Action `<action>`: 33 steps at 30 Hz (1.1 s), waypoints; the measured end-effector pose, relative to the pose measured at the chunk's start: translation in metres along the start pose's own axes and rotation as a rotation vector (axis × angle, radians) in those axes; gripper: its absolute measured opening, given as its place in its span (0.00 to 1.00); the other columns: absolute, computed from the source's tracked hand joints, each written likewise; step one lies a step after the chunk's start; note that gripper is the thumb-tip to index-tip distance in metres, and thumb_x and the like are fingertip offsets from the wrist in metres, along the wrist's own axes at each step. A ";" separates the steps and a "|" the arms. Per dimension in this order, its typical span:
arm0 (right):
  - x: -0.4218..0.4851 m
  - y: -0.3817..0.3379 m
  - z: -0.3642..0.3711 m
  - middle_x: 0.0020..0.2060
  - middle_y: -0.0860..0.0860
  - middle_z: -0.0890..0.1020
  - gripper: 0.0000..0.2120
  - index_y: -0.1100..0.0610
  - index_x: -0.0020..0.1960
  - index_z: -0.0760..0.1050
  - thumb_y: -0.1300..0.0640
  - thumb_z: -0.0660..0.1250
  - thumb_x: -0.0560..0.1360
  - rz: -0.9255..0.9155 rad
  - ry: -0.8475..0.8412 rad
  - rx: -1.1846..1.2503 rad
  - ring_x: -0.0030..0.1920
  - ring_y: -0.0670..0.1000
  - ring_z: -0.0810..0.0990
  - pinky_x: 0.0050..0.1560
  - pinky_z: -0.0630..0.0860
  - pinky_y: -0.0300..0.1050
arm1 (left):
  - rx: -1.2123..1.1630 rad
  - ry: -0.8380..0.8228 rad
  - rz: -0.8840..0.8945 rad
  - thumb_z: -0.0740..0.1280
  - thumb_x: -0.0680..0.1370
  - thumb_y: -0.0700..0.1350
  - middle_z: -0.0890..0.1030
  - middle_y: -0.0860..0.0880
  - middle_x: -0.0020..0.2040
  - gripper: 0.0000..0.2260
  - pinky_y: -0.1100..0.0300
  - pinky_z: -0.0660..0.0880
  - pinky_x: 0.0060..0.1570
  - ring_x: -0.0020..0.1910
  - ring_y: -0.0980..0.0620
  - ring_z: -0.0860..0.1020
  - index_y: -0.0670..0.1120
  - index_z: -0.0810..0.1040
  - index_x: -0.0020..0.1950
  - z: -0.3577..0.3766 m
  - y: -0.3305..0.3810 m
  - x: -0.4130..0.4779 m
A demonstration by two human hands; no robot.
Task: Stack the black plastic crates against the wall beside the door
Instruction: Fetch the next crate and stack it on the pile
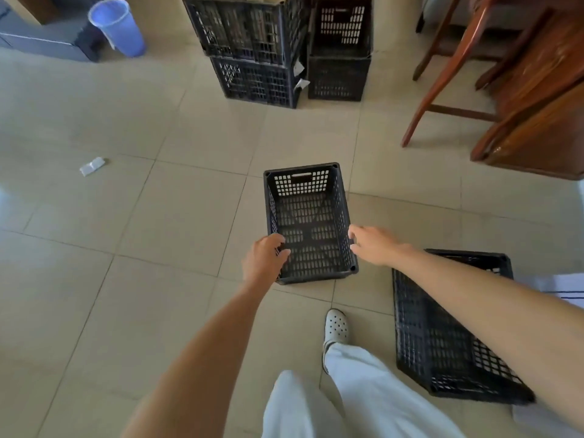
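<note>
A small empty black crate [308,197] stands on the tiled floor in the middle of the view. My left hand [264,256] curls over its left rim near the close corner. My right hand [371,245] holds the right rim, fingers hooked on the edge. A larger black crate [442,343] sits on the floor at the lower right, partly hidden under my right forearm. At the back stand two stacks of black crates side by side: a wide stack [252,49] of two, and a narrower stack [339,52] to its right.
A pale blue bin [117,26] and a grey box [47,39] are at the back left. Wooden chair legs and furniture [493,83] fill the right side. A scrap of paper [92,165] lies on the floor. My foot in a white clog [336,327] is just behind the small crate.
</note>
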State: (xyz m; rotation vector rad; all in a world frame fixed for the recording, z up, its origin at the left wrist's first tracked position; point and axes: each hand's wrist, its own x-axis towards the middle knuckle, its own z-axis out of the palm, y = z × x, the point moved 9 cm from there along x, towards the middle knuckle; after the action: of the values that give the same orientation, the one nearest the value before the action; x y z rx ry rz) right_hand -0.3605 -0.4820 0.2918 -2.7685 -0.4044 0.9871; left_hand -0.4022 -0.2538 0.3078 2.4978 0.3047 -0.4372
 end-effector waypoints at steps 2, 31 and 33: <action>0.028 0.012 -0.012 0.40 0.50 0.75 0.07 0.55 0.56 0.68 0.54 0.58 0.80 0.036 0.000 0.014 0.39 0.52 0.75 0.42 0.75 0.51 | -0.017 -0.003 -0.005 0.67 0.78 0.48 0.80 0.50 0.59 0.15 0.56 0.76 0.50 0.54 0.51 0.78 0.48 0.76 0.64 0.001 0.002 0.032; 0.360 0.178 0.197 0.75 0.59 0.60 0.38 0.59 0.78 0.45 0.44 0.59 0.78 0.523 -0.269 0.307 0.71 0.60 0.67 0.66 0.68 0.57 | -0.102 -0.249 -0.388 0.73 0.73 0.51 0.59 0.45 0.77 0.42 0.44 0.66 0.68 0.75 0.43 0.62 0.46 0.51 0.79 0.228 -0.216 0.342; 0.369 0.181 0.212 0.76 0.57 0.55 0.41 0.58 0.79 0.41 0.43 0.61 0.77 0.568 -0.231 0.392 0.72 0.60 0.64 0.68 0.66 0.57 | -0.177 -0.257 -0.435 0.74 0.73 0.52 0.63 0.43 0.75 0.41 0.42 0.67 0.68 0.73 0.42 0.64 0.46 0.53 0.78 0.246 -0.226 0.344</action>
State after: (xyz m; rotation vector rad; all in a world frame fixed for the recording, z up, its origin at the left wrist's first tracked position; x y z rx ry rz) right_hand -0.1866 -0.5237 -0.1340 -2.4456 0.5304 1.3338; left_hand -0.2143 -0.1734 -0.1261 2.1658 0.7513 -0.8564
